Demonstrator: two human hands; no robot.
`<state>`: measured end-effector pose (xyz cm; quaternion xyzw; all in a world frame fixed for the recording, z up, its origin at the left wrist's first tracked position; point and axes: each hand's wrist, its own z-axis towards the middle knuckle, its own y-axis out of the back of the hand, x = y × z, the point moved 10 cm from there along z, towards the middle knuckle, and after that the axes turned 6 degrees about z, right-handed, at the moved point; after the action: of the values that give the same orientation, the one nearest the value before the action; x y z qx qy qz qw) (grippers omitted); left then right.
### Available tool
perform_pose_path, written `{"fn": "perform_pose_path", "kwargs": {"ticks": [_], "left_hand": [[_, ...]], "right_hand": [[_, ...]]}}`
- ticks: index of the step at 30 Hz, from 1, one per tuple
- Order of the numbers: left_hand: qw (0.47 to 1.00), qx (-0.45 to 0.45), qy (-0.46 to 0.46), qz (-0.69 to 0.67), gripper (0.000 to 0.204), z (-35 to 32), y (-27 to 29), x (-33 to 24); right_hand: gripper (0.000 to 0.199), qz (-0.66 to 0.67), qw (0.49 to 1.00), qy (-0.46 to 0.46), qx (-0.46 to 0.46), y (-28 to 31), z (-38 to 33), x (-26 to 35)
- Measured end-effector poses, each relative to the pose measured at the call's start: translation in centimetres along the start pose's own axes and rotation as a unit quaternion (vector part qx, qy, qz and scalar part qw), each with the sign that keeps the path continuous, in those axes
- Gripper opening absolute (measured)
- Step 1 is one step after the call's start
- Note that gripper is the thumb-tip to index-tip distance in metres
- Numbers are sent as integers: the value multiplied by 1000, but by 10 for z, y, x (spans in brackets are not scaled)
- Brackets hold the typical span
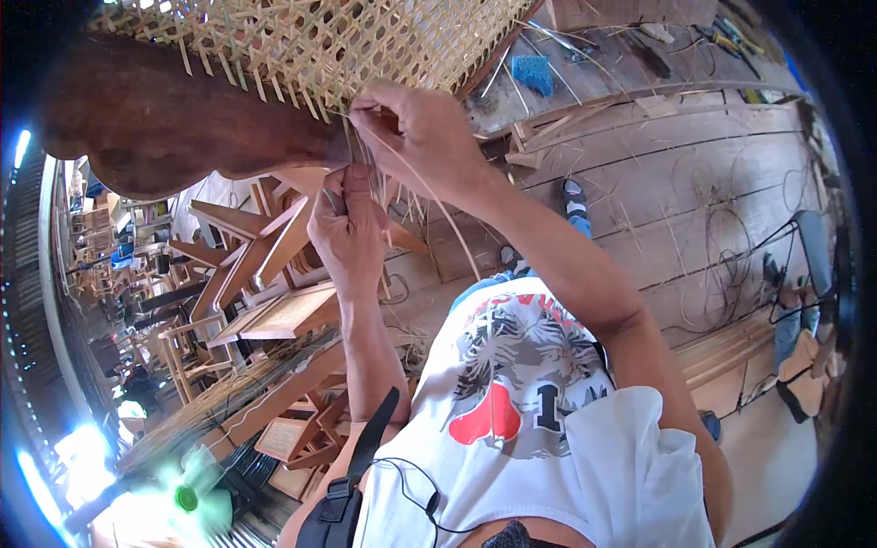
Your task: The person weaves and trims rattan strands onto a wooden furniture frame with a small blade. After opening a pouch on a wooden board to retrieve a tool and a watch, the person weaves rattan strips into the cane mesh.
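Observation:
A sheet of woven cane webbing (311, 46) in an open lattice spans the top, its loose strip ends poking out along the near edge. Beside that edge runs a dark brown wooden panel (196, 114) with a scalloped border. At the panel's right end my right hand (425, 137) is closed in a pinch at the webbing's edge. From it a long pale cane strip (448, 217) curves down toward my shirt. Just below, my left hand (352, 219) is also closed, thumb against fingers, on thin cane strands that run up to the webbing. The fingertips partly hide the strands.
A blue sponge (533, 75) and hand tools (731, 41) lie on the workbench (585, 82) at the upper right. Wooden chair frames (265, 242) crowd the left. Cane scraps litter the plank floor (630, 196). A green fan (187, 498) stands at the lower left.

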<state>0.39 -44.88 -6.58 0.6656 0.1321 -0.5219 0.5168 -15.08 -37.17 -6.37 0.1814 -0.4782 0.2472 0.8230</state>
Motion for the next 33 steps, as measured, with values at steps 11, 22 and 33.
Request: {"fn": "perform_pose_path", "kwargs": {"ticks": [11, 22, 33], "left_hand": [[997, -16, -13, 73, 30, 14, 11, 14], [995, -32, -33, 84, 32, 4, 17, 14], [995, -20, 1, 94, 37, 16, 5, 31]], "right_hand": [[21, 102, 987, -106, 58, 7, -3, -39], [12, -208, 947, 242, 43, 12, 15, 46], [24, -39, 994, -63, 75, 1, 7, -25]]}}
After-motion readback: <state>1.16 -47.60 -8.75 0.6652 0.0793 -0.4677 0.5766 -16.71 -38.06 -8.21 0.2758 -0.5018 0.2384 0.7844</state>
